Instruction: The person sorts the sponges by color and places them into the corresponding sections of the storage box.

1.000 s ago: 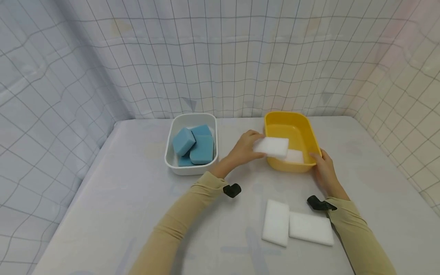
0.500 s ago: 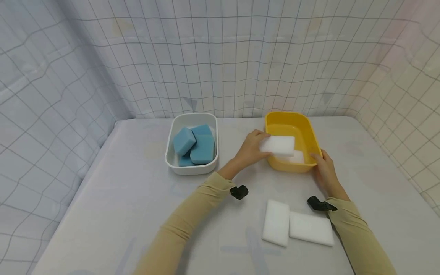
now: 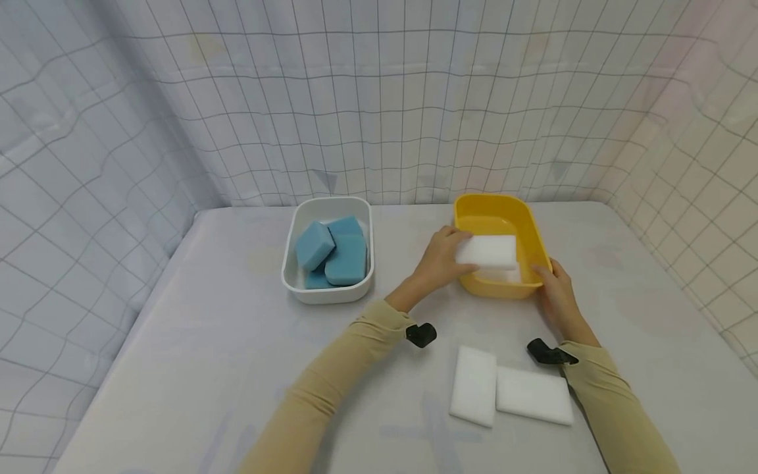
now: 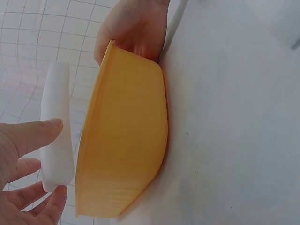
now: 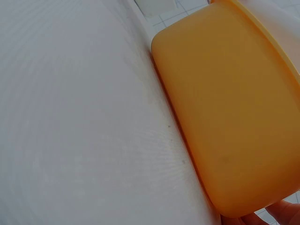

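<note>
My left hand [image 3: 439,261] pinches a white sponge block [image 3: 488,251] between thumb and fingers, just above the near part of a yellow bin [image 3: 529,230]. In the left wrist view that sponge [image 4: 57,108] stays apart from the bin's rim, with the thumb on one face. Another white sponge [image 3: 500,274] lies inside the bin, partly hidden under the held one. My right hand [image 3: 558,295] grips the bin's near right corner, thumb over the rim and fingers outside. The right wrist view shows the bin's outer wall [image 5: 229,108] and some fingertips beneath it.
Two white sponges, one upright [image 3: 474,386] and one crosswise [image 3: 534,395], lie on the table in front of the bin. A white bin [image 3: 329,297] holding several blue sponges [image 3: 347,259] stands to the left. A grid-patterned curtain [image 3: 379,99] hangs behind the table.
My left hand has carried the white sponge to the right, farther over the yellow bin. My right hand keeps its hold on the bin's corner, and the bin stays in place.
</note>
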`<state>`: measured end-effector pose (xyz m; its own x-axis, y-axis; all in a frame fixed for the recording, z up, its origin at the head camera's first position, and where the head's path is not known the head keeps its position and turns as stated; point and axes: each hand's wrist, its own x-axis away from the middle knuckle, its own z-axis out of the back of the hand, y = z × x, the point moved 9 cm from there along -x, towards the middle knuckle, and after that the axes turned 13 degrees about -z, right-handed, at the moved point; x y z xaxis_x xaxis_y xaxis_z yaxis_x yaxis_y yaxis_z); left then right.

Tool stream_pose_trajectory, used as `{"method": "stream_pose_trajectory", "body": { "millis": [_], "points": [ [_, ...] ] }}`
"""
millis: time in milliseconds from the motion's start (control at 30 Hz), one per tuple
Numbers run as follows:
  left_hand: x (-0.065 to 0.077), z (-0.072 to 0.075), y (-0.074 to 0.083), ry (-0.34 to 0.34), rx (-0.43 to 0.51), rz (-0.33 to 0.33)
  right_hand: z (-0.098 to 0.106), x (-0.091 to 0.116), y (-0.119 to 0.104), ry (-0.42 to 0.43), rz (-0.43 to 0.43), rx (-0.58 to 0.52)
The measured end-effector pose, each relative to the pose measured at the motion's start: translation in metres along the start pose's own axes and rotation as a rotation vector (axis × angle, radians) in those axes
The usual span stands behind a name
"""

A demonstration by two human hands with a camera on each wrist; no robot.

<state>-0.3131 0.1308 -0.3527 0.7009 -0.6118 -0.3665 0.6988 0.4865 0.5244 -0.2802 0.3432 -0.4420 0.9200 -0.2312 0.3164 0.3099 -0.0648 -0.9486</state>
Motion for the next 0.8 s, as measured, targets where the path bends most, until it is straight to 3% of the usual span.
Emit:
{"method": "stream_pose_trajectory", "body": {
  "millis": [133,533,800],
  "points": [
    [-0.0002,-0.0035,0.0009,-0.002,0.021,0.026,0.0005,0.0004,0.0008,0.005,-0.001,-0.003],
    [0.0001,-0.0089,0.0049,0.04,0.113,0.001,-0.0023,-0.0002,-0.0012,0.002,0.011,-0.013],
    [0.0023,-0.008,0.0015,0.052,0.077,0.02,0.0005,-0.0008,-0.0006,0.003,0.02,-0.018]
  ]
}}
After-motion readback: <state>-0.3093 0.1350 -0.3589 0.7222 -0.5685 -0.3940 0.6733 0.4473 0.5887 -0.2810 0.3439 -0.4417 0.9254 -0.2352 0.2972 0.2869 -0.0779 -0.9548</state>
